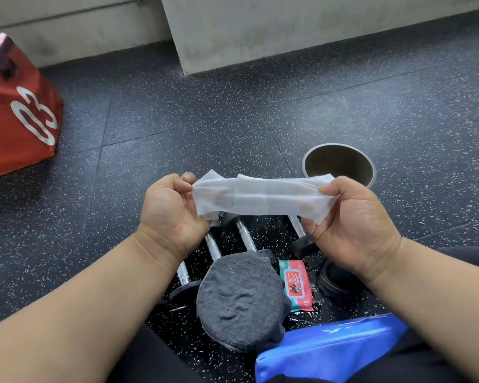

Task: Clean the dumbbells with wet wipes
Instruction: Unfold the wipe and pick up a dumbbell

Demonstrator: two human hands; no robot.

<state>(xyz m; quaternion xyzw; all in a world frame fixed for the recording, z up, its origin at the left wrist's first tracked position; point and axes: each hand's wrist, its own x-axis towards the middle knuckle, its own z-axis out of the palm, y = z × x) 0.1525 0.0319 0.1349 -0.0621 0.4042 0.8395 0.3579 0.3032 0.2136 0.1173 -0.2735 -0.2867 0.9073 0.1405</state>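
stretching thin white wet wipe [263,196] between both hands.

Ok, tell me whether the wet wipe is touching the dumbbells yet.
Apart. The head view shows the wet wipe stretched between the left hand and right hand, held up above the dumbbells on the floor.

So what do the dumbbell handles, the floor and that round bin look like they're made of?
Dumbbell handles: shiny chromed metal, judging by the bright mirror-like highlights. Floor: looks like matte black rubber tiling with pale flecks; seams between tiles show. Round bin: probably brushed metal, given its dull grey sheen at the rim, though coated plastic can't be ruled out.
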